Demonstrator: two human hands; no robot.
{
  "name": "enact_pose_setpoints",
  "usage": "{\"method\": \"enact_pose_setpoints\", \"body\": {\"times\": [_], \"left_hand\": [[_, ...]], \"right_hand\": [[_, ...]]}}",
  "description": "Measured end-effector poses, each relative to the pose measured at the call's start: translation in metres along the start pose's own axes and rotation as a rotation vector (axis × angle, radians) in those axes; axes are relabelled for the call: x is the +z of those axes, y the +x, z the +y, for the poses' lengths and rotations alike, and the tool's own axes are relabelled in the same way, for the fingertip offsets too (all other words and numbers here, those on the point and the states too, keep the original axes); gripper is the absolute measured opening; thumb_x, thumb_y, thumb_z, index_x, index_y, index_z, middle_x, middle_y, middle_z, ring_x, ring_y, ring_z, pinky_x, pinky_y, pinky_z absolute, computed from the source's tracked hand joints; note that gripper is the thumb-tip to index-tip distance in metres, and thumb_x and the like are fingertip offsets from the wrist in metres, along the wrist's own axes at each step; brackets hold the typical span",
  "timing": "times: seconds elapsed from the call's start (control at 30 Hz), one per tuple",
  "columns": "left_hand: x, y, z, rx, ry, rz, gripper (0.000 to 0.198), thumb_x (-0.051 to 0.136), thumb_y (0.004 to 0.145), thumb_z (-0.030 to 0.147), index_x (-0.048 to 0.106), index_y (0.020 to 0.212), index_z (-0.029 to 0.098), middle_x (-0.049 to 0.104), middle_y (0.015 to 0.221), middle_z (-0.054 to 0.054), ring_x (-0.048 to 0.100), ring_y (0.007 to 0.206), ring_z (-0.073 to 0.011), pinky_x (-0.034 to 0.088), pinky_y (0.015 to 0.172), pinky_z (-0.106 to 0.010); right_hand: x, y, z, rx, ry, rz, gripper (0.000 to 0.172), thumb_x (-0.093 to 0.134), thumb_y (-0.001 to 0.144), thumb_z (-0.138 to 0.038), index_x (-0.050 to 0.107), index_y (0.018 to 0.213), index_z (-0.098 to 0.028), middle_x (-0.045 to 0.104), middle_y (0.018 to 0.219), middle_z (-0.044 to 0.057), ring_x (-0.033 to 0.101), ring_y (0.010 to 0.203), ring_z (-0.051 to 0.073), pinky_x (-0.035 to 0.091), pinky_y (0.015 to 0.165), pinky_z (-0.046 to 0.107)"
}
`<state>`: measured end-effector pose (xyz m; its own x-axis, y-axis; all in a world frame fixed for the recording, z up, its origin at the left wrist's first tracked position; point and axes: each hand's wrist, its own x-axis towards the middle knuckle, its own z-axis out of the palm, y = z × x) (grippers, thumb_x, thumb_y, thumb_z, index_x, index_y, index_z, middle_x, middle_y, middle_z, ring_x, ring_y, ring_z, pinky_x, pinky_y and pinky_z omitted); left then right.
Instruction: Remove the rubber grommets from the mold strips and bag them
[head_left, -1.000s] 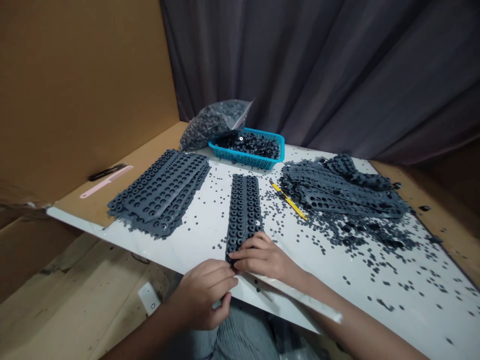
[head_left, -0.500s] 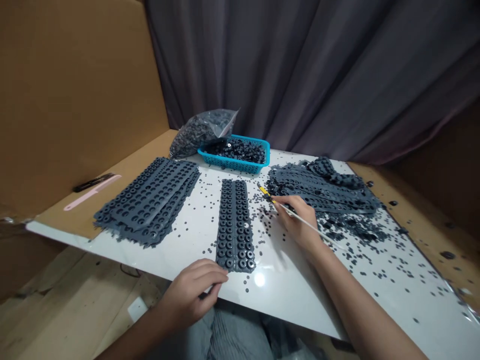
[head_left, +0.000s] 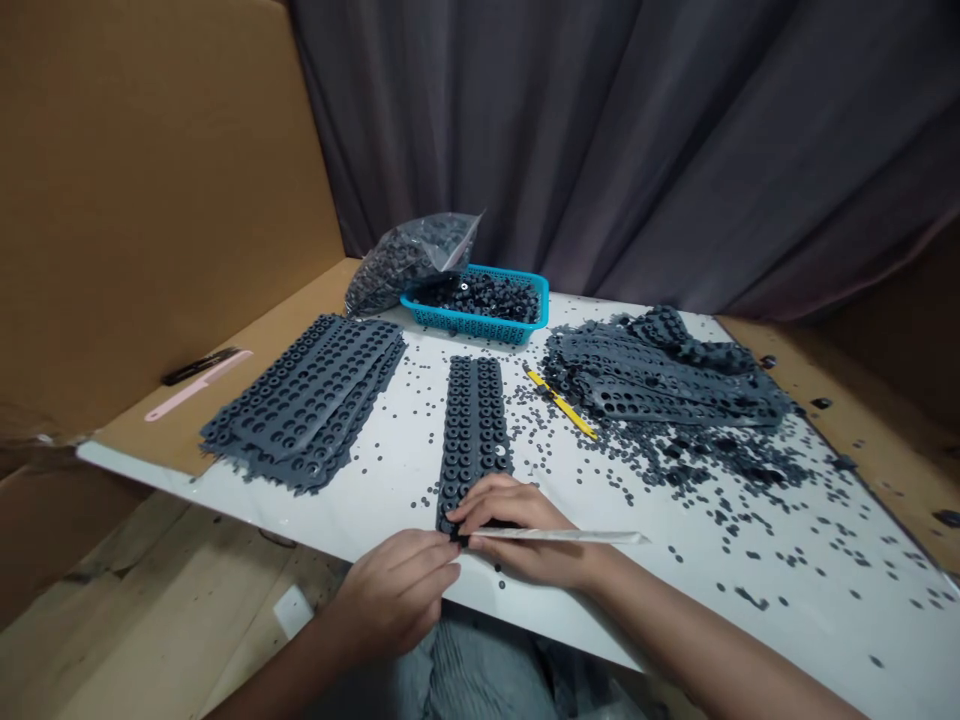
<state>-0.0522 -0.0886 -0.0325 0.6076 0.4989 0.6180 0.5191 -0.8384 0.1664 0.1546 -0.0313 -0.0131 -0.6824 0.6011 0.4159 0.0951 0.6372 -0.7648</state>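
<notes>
A dark grey rubber strip (head_left: 472, 425) studded with small rings lies lengthwise in the middle of the white table (head_left: 600, 560). My right hand (head_left: 517, 530) rests over its near end, fingers pinched round a thin white stick (head_left: 570, 537) that points to the right. My left hand (head_left: 401, 590) sits at the table's near edge just left of it, fingers curled with the tips meeting the strip's near corner. What the left fingers pinch is too small to make out.
A stack of punched grey strips (head_left: 307, 400) lies to the left and a loose heap of strips (head_left: 660, 385) to the right. A blue basket (head_left: 480, 305) of black rings and a plastic bag (head_left: 409, 260) stand behind. A yellow tool (head_left: 562, 403), scattered black bits, a pink comb (head_left: 191, 385).
My right hand has come back from beside the yellow tool to the strip's near end, carrying the white stick. My left hand has shifted slightly right to meet it.
</notes>
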Motion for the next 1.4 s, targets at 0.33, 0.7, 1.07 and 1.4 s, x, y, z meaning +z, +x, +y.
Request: {"method": "enact_pose_setpoints", "body": {"times": [0.33,0.7,1.07,1.4], "left_hand": [[0.000,0.000,0.001,-0.037,-0.028,-0.038,0.028,0.041,0.075,0.005,0.060,0.092,0.016,0.070,0.087,-0.006,0.063,0.085,-0.0171,0.051,0.079,-0.030],[-0.001,0.002,0.004,-0.114,-0.113,-0.056,0.028,0.043,0.075,0.004,0.061,0.093,0.016,0.069,0.085,-0.005,0.062,0.084,-0.0163,0.052,0.081,-0.027],[0.000,0.002,0.002,-0.114,-0.144,-0.070,0.033,0.044,0.074,0.002,0.061,0.099,0.016,0.066,0.083,-0.006,0.061,0.087,-0.0181,0.053,0.082,-0.029],[0.001,-0.003,0.000,-0.051,-0.107,0.007,0.026,0.045,0.074,0.001,0.061,0.089,0.015,0.070,0.091,-0.007,0.064,0.091,-0.0173,0.053,0.084,-0.028]], "right_hand": [[0.005,-0.002,0.009,-0.107,-0.170,-0.024,0.011,0.059,0.084,-0.024,0.064,0.092,-0.018,0.071,0.094,0.007,0.059,0.092,0.016,0.046,0.082,0.030],[0.005,-0.001,0.009,-0.268,-0.557,-0.141,0.014,0.049,0.090,-0.019,0.060,0.098,-0.019,0.066,0.103,0.005,0.051,0.102,0.015,0.044,0.087,0.028],[0.009,0.002,-0.003,-0.365,-0.707,-0.091,0.012,0.047,0.089,-0.013,0.059,0.091,-0.015,0.065,0.101,0.010,0.051,0.101,0.020,0.049,0.082,0.032],[0.002,0.004,0.005,-0.136,-0.389,0.161,0.013,0.046,0.090,-0.016,0.057,0.097,-0.018,0.066,0.102,0.010,0.055,0.098,0.019,0.050,0.083,0.035]]}}
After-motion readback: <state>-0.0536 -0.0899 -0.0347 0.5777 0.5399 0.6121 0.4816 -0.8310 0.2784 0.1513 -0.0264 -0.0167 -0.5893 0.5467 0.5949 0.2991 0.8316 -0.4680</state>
